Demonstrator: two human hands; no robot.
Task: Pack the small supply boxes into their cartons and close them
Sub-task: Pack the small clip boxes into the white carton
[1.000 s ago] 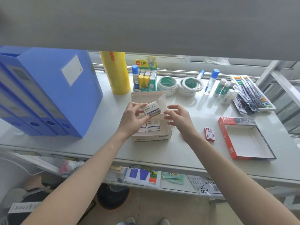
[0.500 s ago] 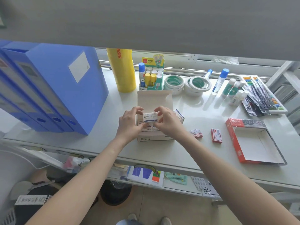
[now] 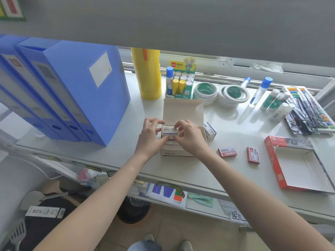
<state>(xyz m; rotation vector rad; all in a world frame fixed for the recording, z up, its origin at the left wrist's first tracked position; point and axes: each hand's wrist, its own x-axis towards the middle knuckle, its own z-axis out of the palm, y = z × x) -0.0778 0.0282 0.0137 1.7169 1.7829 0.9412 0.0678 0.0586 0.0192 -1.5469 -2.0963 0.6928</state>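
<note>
A white carton (image 3: 176,152) stands open at the table's middle, its lid (image 3: 183,111) tipped back. Over its opening my left hand (image 3: 151,136) and my right hand (image 3: 188,137) both pinch one small white-and-blue supply box (image 3: 169,132), held level above other white boxes inside. Another white-and-blue box (image 3: 210,130) lies just right of the carton. Two small red boxes (image 3: 227,151) (image 3: 253,155) lie further right. A red carton (image 3: 297,163) sits open and empty at the right edge.
Blue file boxes (image 3: 72,87) stand at the left. At the back are a yellow roll (image 3: 146,73), a glue-stick display (image 3: 181,80), tape rolls (image 3: 233,94), glue bottles (image 3: 260,91) and a pen tray (image 3: 308,109). A lower shelf (image 3: 181,198) holds papers.
My right hand came in and took hold of the small box together with the left. Both hands lowered it onto the carton's opening. The view shifted, bringing the loose boxes at right into sight.
</note>
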